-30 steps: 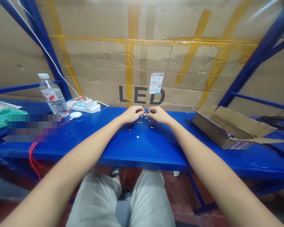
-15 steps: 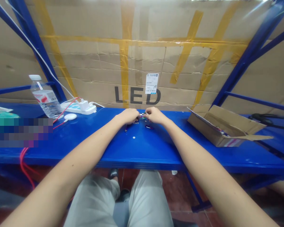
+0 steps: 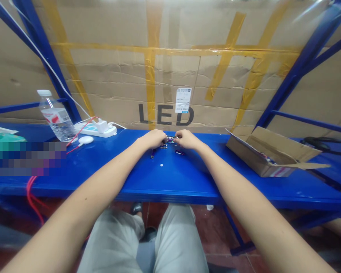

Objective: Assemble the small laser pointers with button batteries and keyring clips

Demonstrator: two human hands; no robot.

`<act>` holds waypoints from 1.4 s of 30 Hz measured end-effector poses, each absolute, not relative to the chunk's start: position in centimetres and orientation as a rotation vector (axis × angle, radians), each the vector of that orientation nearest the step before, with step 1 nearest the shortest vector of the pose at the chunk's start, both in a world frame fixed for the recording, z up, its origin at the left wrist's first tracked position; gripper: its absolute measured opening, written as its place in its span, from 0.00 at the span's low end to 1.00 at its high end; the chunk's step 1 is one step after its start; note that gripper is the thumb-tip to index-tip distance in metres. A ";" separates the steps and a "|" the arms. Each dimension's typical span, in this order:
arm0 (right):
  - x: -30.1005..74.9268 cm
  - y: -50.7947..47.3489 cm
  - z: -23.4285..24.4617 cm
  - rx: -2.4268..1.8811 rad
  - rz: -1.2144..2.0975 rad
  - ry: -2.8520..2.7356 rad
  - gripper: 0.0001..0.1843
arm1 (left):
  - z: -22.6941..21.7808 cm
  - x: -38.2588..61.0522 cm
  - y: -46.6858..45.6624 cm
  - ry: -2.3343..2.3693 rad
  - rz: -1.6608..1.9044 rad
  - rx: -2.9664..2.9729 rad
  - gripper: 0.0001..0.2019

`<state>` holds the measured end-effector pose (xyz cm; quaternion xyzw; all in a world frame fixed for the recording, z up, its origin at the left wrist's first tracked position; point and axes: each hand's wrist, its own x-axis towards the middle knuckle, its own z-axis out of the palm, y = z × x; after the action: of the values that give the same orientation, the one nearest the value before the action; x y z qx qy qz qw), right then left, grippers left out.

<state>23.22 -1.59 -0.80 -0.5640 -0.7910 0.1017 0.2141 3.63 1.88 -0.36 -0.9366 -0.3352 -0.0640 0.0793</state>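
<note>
At the back of the blue table [image 3: 147, 182], my left hand [image 3: 155, 138] is closed, its fingers curled around the edge of a cluster of small shiny purple and green pieces [image 3: 170, 140]. Facing it, my right hand [image 3: 186, 139] pinches at the other side of that cluster. What exactly sits in the fingers is too small to make out. Several small shiny bits [image 3: 164, 147] lie just in front of the left hand. A slim dark purple piece [image 3: 152, 154] rests below that hand, and a similar one [image 3: 179, 152] lies before the right hand.
An open cardboard box [image 3: 244, 154] stands at the right. To the left are a water bottle [image 3: 57, 120], a white power strip [image 3: 108, 132], a round white disc with a cable [image 3: 85, 140] and red cables [image 3: 31, 189]. A large carton [image 3: 116, 87] backs the table.
My left fingers have shifted slightly back, showing more of the small bits in front of them. My right hand stays nearly in place at the shiny cluster.
</note>
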 end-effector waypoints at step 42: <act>22.8 -0.8 -2.7 -1.248 0.457 -2.280 0.10 | -0.1 2.0 0.9 -1.215 -0.093 -2.836 0.27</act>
<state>22.80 -0.81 -2.68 -0.4580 -0.8368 0.1677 0.2488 2.01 0.95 -0.11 -0.9184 -0.3934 -0.0302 0.0277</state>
